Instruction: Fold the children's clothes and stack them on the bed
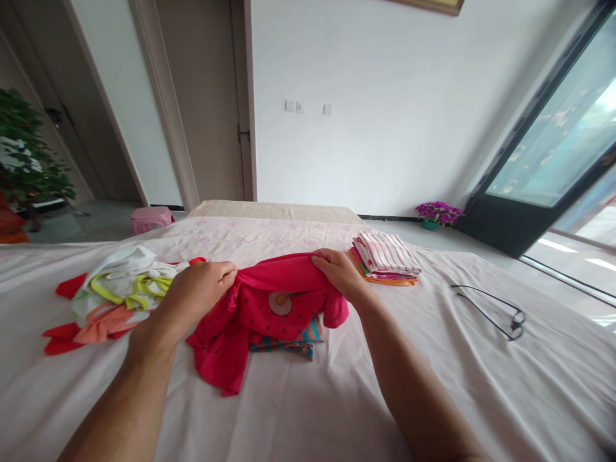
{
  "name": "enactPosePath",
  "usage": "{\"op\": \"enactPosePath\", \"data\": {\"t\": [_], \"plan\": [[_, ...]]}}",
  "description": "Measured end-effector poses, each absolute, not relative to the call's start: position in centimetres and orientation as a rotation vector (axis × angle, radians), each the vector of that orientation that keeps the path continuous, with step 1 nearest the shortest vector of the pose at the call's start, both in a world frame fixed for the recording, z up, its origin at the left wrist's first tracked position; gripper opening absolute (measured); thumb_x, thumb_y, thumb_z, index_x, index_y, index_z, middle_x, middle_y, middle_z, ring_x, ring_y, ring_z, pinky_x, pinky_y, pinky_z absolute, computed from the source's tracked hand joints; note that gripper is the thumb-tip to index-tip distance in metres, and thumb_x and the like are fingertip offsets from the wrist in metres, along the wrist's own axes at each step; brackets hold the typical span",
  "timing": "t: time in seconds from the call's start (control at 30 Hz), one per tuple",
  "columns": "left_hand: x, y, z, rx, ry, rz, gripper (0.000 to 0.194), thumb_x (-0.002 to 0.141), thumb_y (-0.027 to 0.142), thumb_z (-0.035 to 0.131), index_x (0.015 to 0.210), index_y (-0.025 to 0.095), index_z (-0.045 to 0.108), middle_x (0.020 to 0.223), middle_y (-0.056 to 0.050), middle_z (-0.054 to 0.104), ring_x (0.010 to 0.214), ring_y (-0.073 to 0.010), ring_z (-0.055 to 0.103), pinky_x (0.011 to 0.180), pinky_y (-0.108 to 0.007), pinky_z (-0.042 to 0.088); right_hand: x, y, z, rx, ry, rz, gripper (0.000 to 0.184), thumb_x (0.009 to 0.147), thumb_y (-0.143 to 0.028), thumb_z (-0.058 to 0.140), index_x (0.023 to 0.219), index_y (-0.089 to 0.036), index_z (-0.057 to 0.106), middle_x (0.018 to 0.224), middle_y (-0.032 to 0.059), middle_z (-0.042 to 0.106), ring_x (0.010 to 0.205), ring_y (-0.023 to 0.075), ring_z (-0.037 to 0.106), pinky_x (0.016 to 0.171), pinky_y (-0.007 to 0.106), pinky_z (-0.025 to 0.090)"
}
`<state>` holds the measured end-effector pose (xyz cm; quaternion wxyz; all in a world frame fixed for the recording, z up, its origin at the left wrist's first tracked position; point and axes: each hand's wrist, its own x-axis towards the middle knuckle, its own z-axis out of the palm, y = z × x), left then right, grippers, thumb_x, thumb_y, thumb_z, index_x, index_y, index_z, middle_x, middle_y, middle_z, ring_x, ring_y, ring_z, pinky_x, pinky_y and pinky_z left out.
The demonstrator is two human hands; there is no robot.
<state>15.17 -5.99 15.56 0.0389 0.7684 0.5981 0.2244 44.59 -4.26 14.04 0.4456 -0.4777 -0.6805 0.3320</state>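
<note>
A red long-sleeved shirt [262, 316] with dark dots and a round beige patch is stretched between my hands. My left hand [205, 289] is closed on its upper left part, with one sleeve hanging down below. My right hand [341, 273] pinches the upper right edge between thumb and fingers. Partly hidden beneath the shirt lies a blue and orange striped garment [308, 343] on the pale bed sheet [308, 410]. The fingertips of my left hand are mostly out of sight.
Left of the shirt is a loose heap of clothes [129, 279]. A folded stack [387, 260], striped piece on top, sits beyond my right hand. Glasses [513, 321] lie at the right. Past the bed stand a pink stool [152, 219] and purple flowers [439, 212].
</note>
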Motion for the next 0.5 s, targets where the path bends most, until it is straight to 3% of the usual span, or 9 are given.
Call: {"op": "enactPosePath", "data": {"t": [0.13, 0.23, 0.33, 0.5], "plan": [[16.0, -6.7, 16.1, 2.551, 1.948, 0.466, 0.032, 0.089, 0.033, 0.041, 0.069, 0.024, 0.064, 0.068, -0.005, 0.068, 0.061, -0.0181, 0.057, 0.057, -0.028, 0.024, 44.8, -4.3, 14.0, -1.175, -1.688, 0.869, 0.03, 0.088, -0.043, 0.05, 0.083, -0.018, 0.065, 0.068, -0.0015, 0.06, 0.061, 0.0137, 0.051, 0.055, 0.024, 0.037], [16.5, -7.3, 16.7, 2.599, 2.006, 0.521, 0.032, 0.089, 0.034, 0.041, 0.071, 0.024, 0.065, 0.068, -0.005, 0.069, 0.06, -0.0186, 0.058, 0.057, -0.029, 0.023, 45.2, -4.1, 13.9, -1.375, -1.836, 0.52, 0.026, 0.089, -0.037, 0.051, 0.083, -0.019, 0.068, 0.074, 0.001, 0.064, 0.069, 0.0163, 0.056, 0.063, 0.026, 0.039], [16.6, -7.3, 16.8, 2.556, 1.949, 0.556, 0.03, 0.087, 0.032, 0.042, 0.067, 0.023, 0.062, 0.066, -0.004, 0.068, 0.059, -0.0169, 0.058, 0.057, -0.028, 0.025, 44.7, -4.4, 14.1, -1.501, -1.9, 0.259, 0.021, 0.085, -0.027, 0.057, 0.099, -0.021, 0.071, 0.093, 0.0038, 0.07, 0.081, 0.0179, 0.06, 0.072, 0.029, 0.041], [16.6, -7.1, 16.7, 2.357, 1.743, 0.644, 0.028, 0.084, 0.032, 0.045, 0.061, 0.022, 0.058, 0.055, 0.002, 0.065, 0.059, -0.0148, 0.061, 0.059, -0.024, 0.033, 41.5, -6.0, 13.9, -1.273, -2.144, 0.32, 0.018, 0.085, -0.029, 0.063, 0.1, -0.023, 0.071, 0.095, 0.003, 0.07, 0.086, 0.0164, 0.062, 0.076, 0.027, 0.043]]}}
